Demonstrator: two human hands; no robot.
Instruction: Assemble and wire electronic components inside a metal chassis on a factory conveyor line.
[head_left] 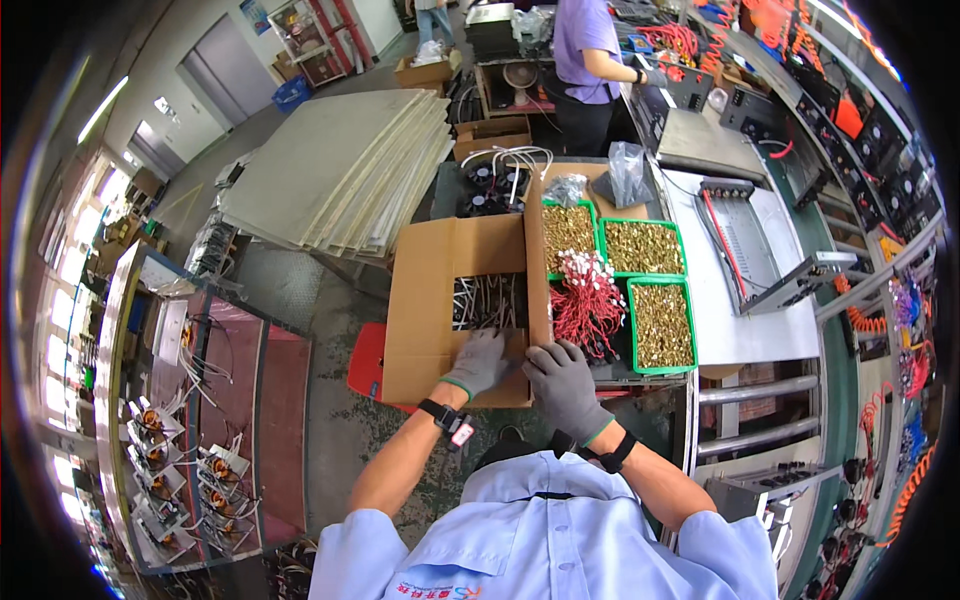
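Observation:
An open cardboard box [420, 300] stands in front of me with its flaps spread. Inside lie dark and pale cable-like parts [490, 300]. My left hand [478, 364], in a grey glove, rests over the box's near edge. Its fingertips reach into the opening and are partly hidden. My right hand [566, 386], gloved too, is closed around the near end of the upright right flap [539, 275]. Right of that flap is a bundle of red wires [588, 310] with white ends. Green trays [645, 370] of small brass-coloured parts sit beside it.
Large pale sheets [330, 170] are stacked at the far left. A metal chassis [740, 245] lies on the white bench [770, 335] at right. Black fans [495, 188] sit beyond the box, and a red bin [366, 360] is beside it. A person [585, 60] stands at the far bench.

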